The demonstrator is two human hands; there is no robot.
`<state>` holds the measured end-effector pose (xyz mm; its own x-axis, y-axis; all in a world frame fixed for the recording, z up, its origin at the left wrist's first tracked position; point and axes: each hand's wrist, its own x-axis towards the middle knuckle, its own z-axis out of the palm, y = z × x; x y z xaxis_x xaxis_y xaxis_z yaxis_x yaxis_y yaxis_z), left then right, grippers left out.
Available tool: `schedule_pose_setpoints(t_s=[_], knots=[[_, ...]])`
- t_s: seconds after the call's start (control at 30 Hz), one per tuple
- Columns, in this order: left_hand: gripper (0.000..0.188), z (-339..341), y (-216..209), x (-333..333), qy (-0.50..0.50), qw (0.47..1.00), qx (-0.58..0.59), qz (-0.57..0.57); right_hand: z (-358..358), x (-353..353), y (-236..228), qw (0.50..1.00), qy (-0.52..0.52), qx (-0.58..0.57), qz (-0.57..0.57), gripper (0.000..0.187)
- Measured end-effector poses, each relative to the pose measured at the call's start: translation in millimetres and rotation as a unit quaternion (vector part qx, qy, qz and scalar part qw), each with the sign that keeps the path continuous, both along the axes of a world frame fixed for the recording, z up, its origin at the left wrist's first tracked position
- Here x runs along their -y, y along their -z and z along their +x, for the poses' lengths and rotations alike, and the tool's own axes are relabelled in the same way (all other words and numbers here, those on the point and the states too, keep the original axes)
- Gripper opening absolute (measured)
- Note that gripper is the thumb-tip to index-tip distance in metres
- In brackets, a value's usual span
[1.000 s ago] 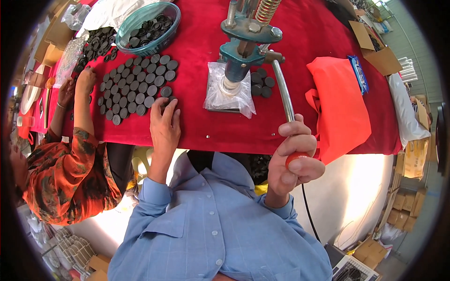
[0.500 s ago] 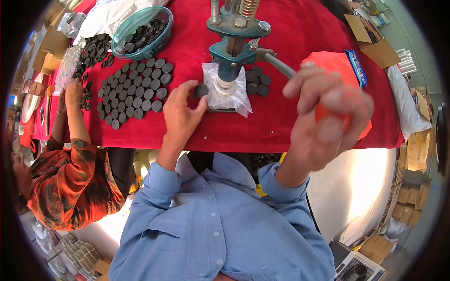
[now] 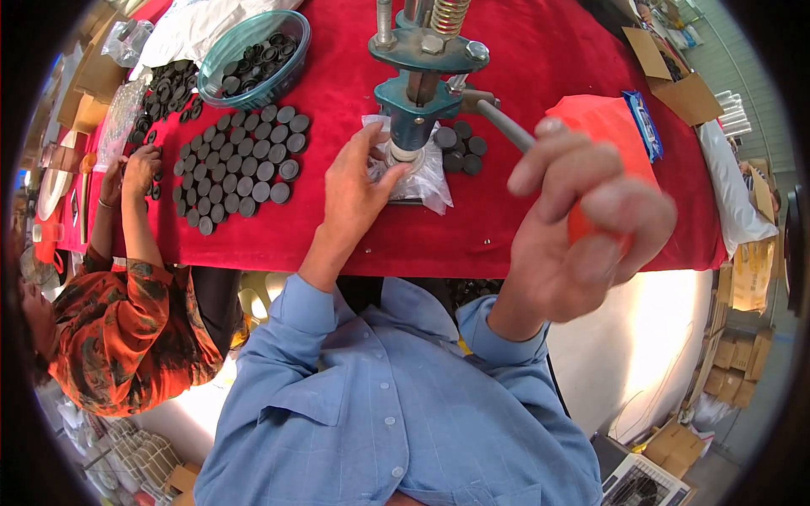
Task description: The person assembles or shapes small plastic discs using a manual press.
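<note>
A green hand press [image 3: 415, 110] stands at the middle of the table, its white-tipped ram over a sheet of clear plastic [image 3: 437, 181]. My left hand [image 3: 356, 181] is at the left of the ram's tip, thumb and fingers curved in around the spot beneath it. What those fingers hold is hidden. My right hand [image 3: 582, 223] is raised at the right, closed around the end of the press lever [image 3: 504, 125], where some orange-red shows between the fingers. Several black discs [image 3: 460, 148] lie just right of the press, and a larger group of black discs [image 3: 245, 164] is spread to the left.
A teal bowl [image 3: 291, 72] of black parts stands at the back left, next to a loose pile [image 3: 173, 84]. A co-worker's hand [image 3: 142, 169] is busy at the far left. An orange-red bag [image 3: 591, 114] and a blue packet [image 3: 643, 126] lie at the right.
My left hand has moved right with a black disc, from beside the plastic sheet to under the ram; the disc no longer shows. My right hand stays on the lever, almost unmoved.
</note>
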<state>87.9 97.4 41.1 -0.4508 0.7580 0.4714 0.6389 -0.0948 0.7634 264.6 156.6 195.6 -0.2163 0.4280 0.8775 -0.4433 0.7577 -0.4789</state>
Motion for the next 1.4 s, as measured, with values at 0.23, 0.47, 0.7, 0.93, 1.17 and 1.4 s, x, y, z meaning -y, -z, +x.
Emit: schedule_pose_setpoints(t_s=[0.23, 0.47, 0.7, 0.93, 1.17, 1.4], knots=[[0.031, -61, 8, 59, -0.184, 0.927, -0.285, -0.159, 19, 40, 74, 0.999, 0.034, -0.025, 0.000, 0.017], [0.034, -75, 25, 83, -0.133, 0.948, -0.257, -0.134, 20, 46, 76, 0.998, 0.067, -0.008, -0.015, 0.015], [0.039, -74, 18, 97, -0.162, 0.939, -0.271, -0.138, 24, 40, 63, 0.998, 0.069, 0.000, 0.005, 0.016], [0.053, -15, -6, 41, -0.052, 0.997, -0.047, -0.029, 8, 2, 5, 0.999, 0.018, 0.004, 0.027, 0.018], [0.060, 11, -11, -9, -0.010, 0.998, -0.048, -0.028, 3, -43, -32, 0.994, -0.056, 0.048, 0.077, 0.027], [0.062, 6, -4, -8, -0.023, 0.995, -0.093, -0.014, 3, -10, -5, 1.000, 0.002, 0.003, 0.006, 0.026]])
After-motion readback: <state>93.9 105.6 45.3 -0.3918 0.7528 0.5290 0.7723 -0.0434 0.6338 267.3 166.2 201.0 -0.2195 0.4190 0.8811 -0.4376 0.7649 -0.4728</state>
